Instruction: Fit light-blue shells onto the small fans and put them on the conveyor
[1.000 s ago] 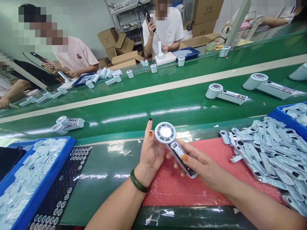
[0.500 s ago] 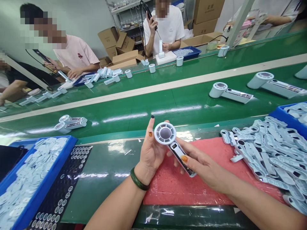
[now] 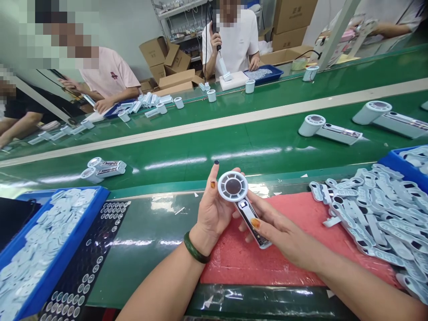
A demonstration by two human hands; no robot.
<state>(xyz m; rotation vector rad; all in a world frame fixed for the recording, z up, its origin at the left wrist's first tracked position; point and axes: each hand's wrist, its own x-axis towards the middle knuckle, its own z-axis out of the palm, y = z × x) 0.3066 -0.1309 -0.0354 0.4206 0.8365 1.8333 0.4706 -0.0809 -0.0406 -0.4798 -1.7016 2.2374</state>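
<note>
A light blue handheld fan (image 3: pixel 233 187) with a round ribbed head is held over a red mat (image 3: pixel 284 263). Its handle lies open along the front, and a circuit board shows inside. My left hand (image 3: pixel 214 207) cups the head from the left and behind, thumb pointing up, some fingers hidden. Wrapped round the handle is my right hand (image 3: pixel 267 223), its thumb on the front near the board. To the right of the mat is a heap of light blue handle covers (image 3: pixel 377 214).
A green conveyor belt (image 3: pixel 187 160) runs across, carrying several fans (image 3: pixel 337 131). At left, a blue tray (image 3: pixel 83 227) of pale parts stands beside a black sheet (image 3: pixel 100 249) with round clear discs. Across the belt, co-workers (image 3: pixel 234 40) handle fan parts with hanging screwdrivers.
Lit digits on the fan's small display no longer show. Both hands keep their hold. Across the belt, a co-worker's hand has moved from the fan part to the blue tray.
</note>
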